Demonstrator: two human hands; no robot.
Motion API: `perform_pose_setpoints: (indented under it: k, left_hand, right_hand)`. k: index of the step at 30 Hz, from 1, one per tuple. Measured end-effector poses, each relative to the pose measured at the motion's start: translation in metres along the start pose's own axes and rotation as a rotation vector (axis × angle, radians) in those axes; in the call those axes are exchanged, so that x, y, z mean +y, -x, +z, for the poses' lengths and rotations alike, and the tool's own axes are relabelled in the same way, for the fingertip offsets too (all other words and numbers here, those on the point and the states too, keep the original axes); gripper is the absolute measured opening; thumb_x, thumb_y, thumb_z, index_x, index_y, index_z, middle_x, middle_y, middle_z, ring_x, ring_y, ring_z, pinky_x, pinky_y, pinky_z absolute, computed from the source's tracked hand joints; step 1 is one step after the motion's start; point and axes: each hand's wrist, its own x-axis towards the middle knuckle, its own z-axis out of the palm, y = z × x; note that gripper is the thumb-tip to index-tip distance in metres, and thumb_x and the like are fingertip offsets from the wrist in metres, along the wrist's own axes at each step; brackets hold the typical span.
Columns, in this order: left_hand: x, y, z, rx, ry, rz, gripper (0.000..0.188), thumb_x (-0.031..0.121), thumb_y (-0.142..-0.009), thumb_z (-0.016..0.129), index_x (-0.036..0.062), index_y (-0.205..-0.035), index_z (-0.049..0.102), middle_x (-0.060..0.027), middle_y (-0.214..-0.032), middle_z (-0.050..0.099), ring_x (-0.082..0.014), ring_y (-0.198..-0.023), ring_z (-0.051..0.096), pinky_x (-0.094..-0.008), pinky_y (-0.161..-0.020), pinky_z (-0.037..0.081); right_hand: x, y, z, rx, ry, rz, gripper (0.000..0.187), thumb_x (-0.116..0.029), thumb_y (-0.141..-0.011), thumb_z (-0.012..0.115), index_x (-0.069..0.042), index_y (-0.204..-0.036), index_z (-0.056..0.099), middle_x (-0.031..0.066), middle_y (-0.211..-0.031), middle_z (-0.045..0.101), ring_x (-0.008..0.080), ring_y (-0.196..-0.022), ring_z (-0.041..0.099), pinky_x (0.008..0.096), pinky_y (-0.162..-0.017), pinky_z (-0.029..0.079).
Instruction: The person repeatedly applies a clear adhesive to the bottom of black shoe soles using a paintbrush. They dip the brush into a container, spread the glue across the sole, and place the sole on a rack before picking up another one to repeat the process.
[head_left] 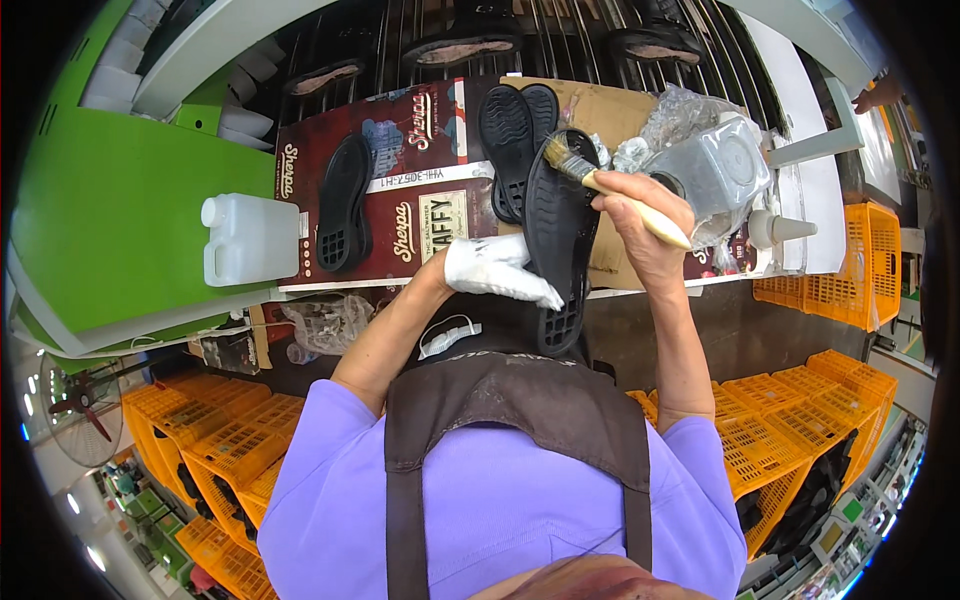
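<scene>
My left hand (490,270), in a white glove, grips a long black shoe sole (560,225) by its side near the gridded heel. The sole slants over the front edge of the cardboard-covered worktop. A brush (576,167) with pale bristles is in my bare right hand (650,225), fingers closed round its light handle. Its bristles touch the toe end of the sole. Just left of it lie more black soles (503,135), partly overlapping. Another black sole (343,195) rests further left. Beside my right hand, a clear plastic container (725,160) lies partly in crumpled film.
A white jug (250,240) stands left, next to a green surface (120,215). A squeeze bottle (780,229) lies at the right. Black shoes (465,45) sit on metal rods at the back. Orange crates (845,265) stand right and behind me on both sides.
</scene>
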Motion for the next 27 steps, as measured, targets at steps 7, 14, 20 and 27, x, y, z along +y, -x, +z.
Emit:
perform_pose_setpoints:
  k: [7, 14, 20, 27]
  left_hand:
    - [-0.014, 0.009, 0.007, 0.216, 0.430, 0.163, 0.073, 0.050, -0.076, 0.060, -0.0042, -0.122, 0.042, -0.0182, -0.103, 0.058, -0.0257, -0.090, 0.060, -0.0355, -0.082, 0.047]
    - [-0.013, 0.015, 0.012, 0.251, 0.759, 0.189, 0.067, 0.048, -0.084, 0.049, -0.0051, -0.125, 0.040, -0.0220, -0.104, 0.058, -0.0288, -0.087, 0.061, -0.0383, -0.080, 0.049]
    - [-0.022, 0.012, 0.011, 0.273, 0.949, 0.312, 0.061, 0.048, -0.091, 0.037, 0.0003, -0.129, 0.040, -0.0192, -0.117, 0.053, -0.0300, -0.095, 0.059, -0.0409, -0.080, 0.050]
    - [-0.003, 0.000, 0.007, 0.169, 1.061, 0.448, 0.059, 0.051, -0.093, 0.030, 0.0058, -0.130, 0.040, -0.0135, -0.122, 0.052, -0.0245, -0.096, 0.059, -0.0370, -0.081, 0.051]
  right_hand:
    - [0.001, 0.005, 0.003, 0.027, -0.074, 0.080, 0.017, -0.006, -0.077, 0.067, 0.002, -0.092, 0.066, 0.0123, -0.085, 0.067, 0.0182, -0.075, 0.064, 0.0261, -0.067, 0.049]
    - [-0.003, 0.013, 0.007, -0.009, -0.099, 0.108, 0.018, -0.006, -0.076, 0.068, 0.002, -0.092, 0.066, 0.0127, -0.084, 0.067, 0.0178, -0.072, 0.063, 0.0256, -0.065, 0.048]
    - [-0.007, 0.020, 0.014, -0.061, -0.137, 0.060, 0.027, -0.019, -0.083, 0.063, 0.004, -0.096, 0.064, 0.0137, -0.084, 0.065, 0.0141, -0.067, 0.063, 0.0202, -0.054, 0.043]
    - [-0.018, 0.026, 0.022, -0.099, -0.159, 0.085, 0.023, -0.014, -0.082, 0.062, 0.004, -0.096, 0.064, 0.0134, -0.082, 0.065, 0.0156, -0.069, 0.063, 0.0227, -0.060, 0.047]
